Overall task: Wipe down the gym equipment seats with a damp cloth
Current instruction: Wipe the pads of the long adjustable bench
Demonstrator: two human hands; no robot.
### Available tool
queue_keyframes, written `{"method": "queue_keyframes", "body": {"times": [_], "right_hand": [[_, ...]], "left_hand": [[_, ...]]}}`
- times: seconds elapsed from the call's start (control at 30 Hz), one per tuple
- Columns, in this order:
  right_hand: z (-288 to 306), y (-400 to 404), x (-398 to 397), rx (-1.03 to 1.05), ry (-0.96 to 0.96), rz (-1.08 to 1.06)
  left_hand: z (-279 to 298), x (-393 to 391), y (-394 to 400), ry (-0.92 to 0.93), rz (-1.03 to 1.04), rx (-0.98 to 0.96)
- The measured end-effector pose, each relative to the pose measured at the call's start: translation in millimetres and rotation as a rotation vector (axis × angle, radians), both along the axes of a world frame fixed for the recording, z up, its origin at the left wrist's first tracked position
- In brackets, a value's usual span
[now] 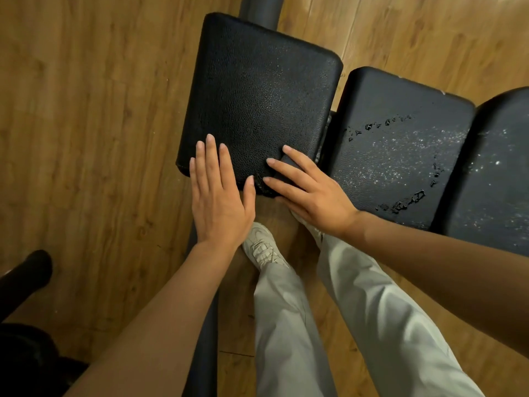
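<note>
Head view, looking straight down on a black padded seat above a wooden floor. Left hand laid flat on the near edge of that seat, fingers straight and close together, thumb out toward the right, gripping nothing. Right hand spread over the seat's near right corner, fingers straight and fanned, pressing down on a dark cloth that lies flat on the seat under the fingers; only a small patch of cloth visible between them, so hard to tell its full outline against the black padding. Hands close together, not touching. Just right of the seat, a second black pad, speckled with fine droplets and beaded streaks of water. Further right of the seat, a third pad, cut by the picture edge, also lightly speckled. Seat surface itself pebbled and mostly free of visible drops. Behind the seat, a grey metal tube running off the top edge. Below the seat's near edge, light grey trousers and one pale shoe on the floor. Far left of the seat, near the lower corner, a dark rounded object, too dim to identify.
</note>
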State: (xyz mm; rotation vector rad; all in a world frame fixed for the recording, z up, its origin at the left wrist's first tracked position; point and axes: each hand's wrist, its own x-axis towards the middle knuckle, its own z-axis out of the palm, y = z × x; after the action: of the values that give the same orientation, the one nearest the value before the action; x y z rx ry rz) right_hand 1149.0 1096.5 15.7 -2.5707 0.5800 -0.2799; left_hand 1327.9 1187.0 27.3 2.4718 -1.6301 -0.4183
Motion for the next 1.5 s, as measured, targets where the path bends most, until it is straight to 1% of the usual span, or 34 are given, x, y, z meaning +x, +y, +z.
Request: {"method": "queue_keyframes", "body": {"times": [0.07,0.1,0.13,0.2,0.3,0.37,0.43,0.53,0.63,0.7,0.77,0.83,0.97,1.07,1.23,1.3,1.43,1.5], "right_hand": [[-1.4,-11.1,-1.5,-0.019,-0.002,0.000],[-3.1,-18.0,-1.3,-0.023,-0.002,-0.042],[-4.9,-26.4,0.6,-0.026,-0.003,-0.118],[-5.4,-47.9,11.0,-0.008,-0.015,-0.354],[1.8,-72.5,36.3,0.106,-0.047,-0.717],[2.8,-73.4,46.2,0.146,-0.074,-0.810],[1.5,-61.8,44.1,0.125,-0.070,-0.780],[1.5,-24.8,25.9,0.114,-0.058,-0.600],[7.4,10.0,0.0,0.162,-0.007,-0.379],[11.4,10.1,-14.0,0.174,-0.005,-0.305],[15.5,-9.3,-23.3,0.159,-0.006,-0.295],[20.4,-39.9,-29.6,0.125,0.004,-0.338],[23.1,-107.7,-33.2,0.031,0.126,-0.480],[16.3,-131.1,-23.7,-0.038,0.184,-0.476],[13.6,-103.7,-14.7,-0.178,0.232,-0.428],[15.7,-79.5,-19.6,-0.176,0.266,-0.373],[17.6,-21.6,-40.5,-0.189,0.377,-0.187],[14.5,-10.9,-48.5,-0.232,0.421,-0.082]], "left_hand": [[0.1,-0.2,-0.1,0.008,0.002,0.005],[0.4,-0.7,-0.4,0.015,0.007,0.007],[0.8,-1.6,-1.0,0.020,0.014,0.009],[1.7,-4.8,-2.6,0.020,0.032,0.014],[3.0,-9.2,-7.0,0.026,0.052,0.020],[4.1,-11.8,-13.0,0.041,0.024,0.018],[4.9,-14.7,-20.8,0.057,-0.033,0.000],[4.9,-20.6,-30.6,0.078,-0.081,-0.016],[4.6,-26.9,-33.5,0.088,-0.051,0.011],[5.0,-30.3,-34.7,0.096,-0.021,0.008],[4.8,-33.6,-36.5,0.111,-0.002,-0.003],[4.5,-36.8,-38.8,0.122,0.000,-0.010],[2.6,-47.1,-46.6,0.147,0.012,-0.016],[1.6,-53.5,-50.0,0.156,0.047,-0.019],[0.2,-53.9,-49.5,0.152,0.047,-0.026],[-0.8,-53.4,-49.1,0.142,0.040,-0.033],[-1.1,-53.7,-48.8,0.143,0.033,-0.036],[-1.4,-53.6,-48.6,0.145,0.035,-0.041]]}}
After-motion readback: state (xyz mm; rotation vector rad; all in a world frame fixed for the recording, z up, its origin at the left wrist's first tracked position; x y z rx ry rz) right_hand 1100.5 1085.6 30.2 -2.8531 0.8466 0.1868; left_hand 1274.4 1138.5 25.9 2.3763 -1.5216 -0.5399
